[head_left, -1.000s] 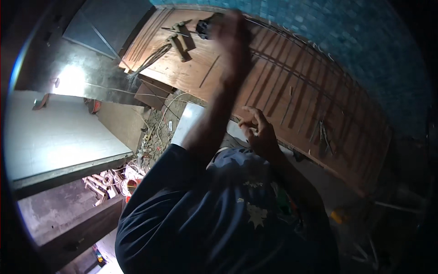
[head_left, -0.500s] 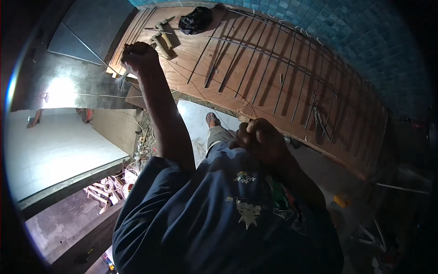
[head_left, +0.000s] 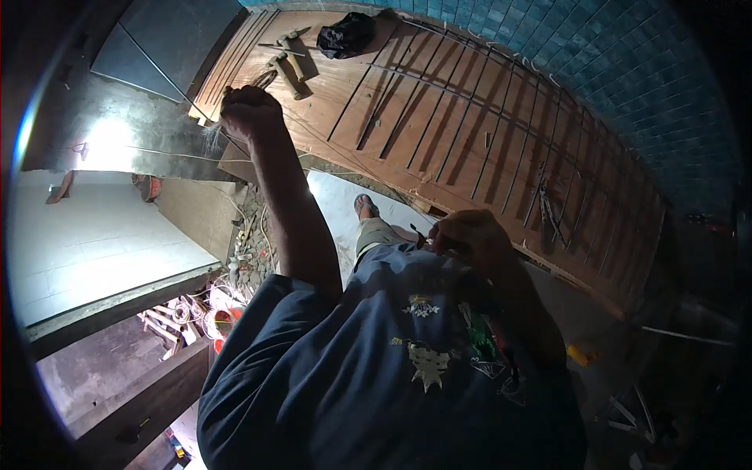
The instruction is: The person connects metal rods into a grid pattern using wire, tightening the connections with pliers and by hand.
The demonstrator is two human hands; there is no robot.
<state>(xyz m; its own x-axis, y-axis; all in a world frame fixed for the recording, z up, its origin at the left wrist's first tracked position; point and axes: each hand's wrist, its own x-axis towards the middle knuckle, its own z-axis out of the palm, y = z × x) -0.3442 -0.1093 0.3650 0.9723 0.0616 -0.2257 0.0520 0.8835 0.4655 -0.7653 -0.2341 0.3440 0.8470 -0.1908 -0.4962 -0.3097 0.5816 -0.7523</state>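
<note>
My left hand (head_left: 252, 111) is raised at the near left end of a wooden board (head_left: 313, 117), closed in a fist around a bundle of thin wire (head_left: 210, 138). Frayed wire ends stick out below the fist, and looped wire seems to show above it. My right hand (head_left: 468, 233) is held before my shirt at the board's near edge, its fingers curled together. A small dark thin piece (head_left: 418, 233) shows beside its fingertips; the rest of what it grips is hidden. Thin metal rods (head_left: 413, 117) lie crosswise in a row on the board, with longer rods across them.
Two hammers (head_left: 294, 66) and a black plastic bag (head_left: 346, 36) lie at the board's far left. A blue tiled wall (head_left: 603, 70) curves behind it. Rubble (head_left: 252, 235) and a ledge edge (head_left: 125, 294) are on my left. Something yellow (head_left: 581, 356) lies on the floor at right.
My left fist has shifted slightly right and down in the view, still on the wire. My right hand has turned and moved a little right; a dark thin piece now shows at its fingertips.
</note>
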